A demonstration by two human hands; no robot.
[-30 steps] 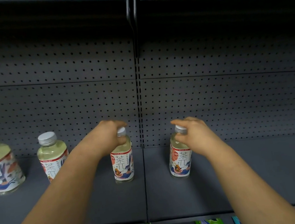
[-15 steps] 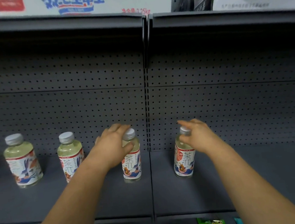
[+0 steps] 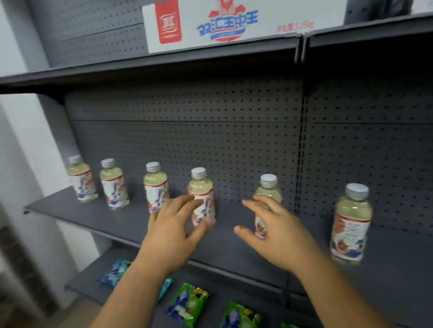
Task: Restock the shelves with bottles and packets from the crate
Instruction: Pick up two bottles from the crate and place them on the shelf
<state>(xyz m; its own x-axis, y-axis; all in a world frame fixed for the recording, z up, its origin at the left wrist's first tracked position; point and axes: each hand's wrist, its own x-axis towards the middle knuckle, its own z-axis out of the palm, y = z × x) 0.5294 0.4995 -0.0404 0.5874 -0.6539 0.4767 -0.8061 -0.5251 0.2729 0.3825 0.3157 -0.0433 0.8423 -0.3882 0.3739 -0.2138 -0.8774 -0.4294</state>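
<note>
Grey pegboard shelving (image 3: pixel 205 127) fills the view, with a pale wall at far left. On the middle shelf (image 3: pixel 113 220) six tea bottles stand upright in a row, long axes vertical, each apart from its neighbours. From the left: first bottle (image 3: pixel 81 180), second bottle (image 3: pixel 113 184), third bottle (image 3: pixel 156 186), fourth bottle (image 3: pixel 201 193), fifth bottle (image 3: pixel 268 193), and, in the next bay, sixth bottle (image 3: pixel 352 223).

Left hand (image 3: pixel 175 234): fingers straight and spread, nothing grasped; it lies in front of the fourth bottle's label, and whether the fingertips touch it cannot be told. Right hand (image 3: pixel 275 230): likewise released, fingers extended, in front of the fifth bottle's lower half, covering part of the label; contact cannot be told.

Each bottle thus stands just beyond its hand, toward the back panel; the left hand is nearer the fourth, the right nearer the fifth. Judged from this, both bottles are already set down.

Below, on the lower shelf (image 3: pixel 88 285), lie blue packets (image 3: pixel 114 271) and green packets (image 3: pixel 189 303). Above, a white printed carton (image 3: pixel 246 13) rests on the top shelf. No crate is in view.
</note>
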